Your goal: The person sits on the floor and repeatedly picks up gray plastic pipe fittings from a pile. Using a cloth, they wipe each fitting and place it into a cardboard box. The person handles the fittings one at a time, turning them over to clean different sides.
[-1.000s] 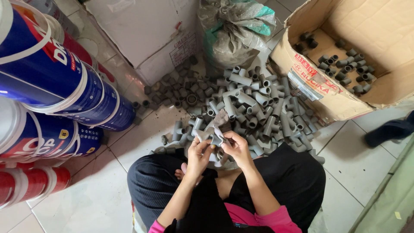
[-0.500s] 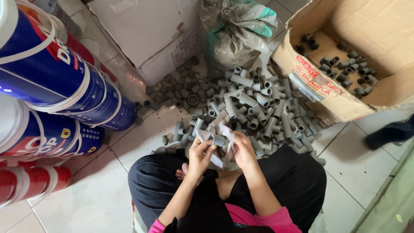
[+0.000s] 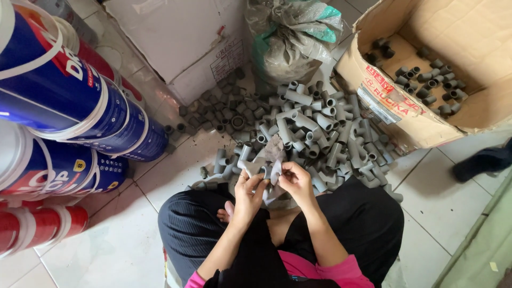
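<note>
The tiled floor (image 3: 106, 250) filled the frame, with stacked blue and red paint pails (image 3: 80, 112) at the left, a white carton (image 3: 176, 42) at upper centre, a tied plastic sack (image 3: 293, 37) beside it and an open cardboard box (image 3: 453, 64) with a few dark fittings at upper right. At centre a loose pile of grey pipe fittings (image 3: 314, 128) spread right up to the seated person's knees; a careless nudge of a knee or wrist could have sent pieces rolling over the tiles, I judged. The left hand (image 3: 248, 194) was closed on a grey tee fitting (image 3: 255, 169), just below the pile at lower centre; it looked dull, dusty and short-armed. The right hand (image 3: 296, 181) pinched a small pale piece (image 3: 276, 172) touching it, what kind I could not tell. So light a pinch could have dropped it into the pile.
</note>
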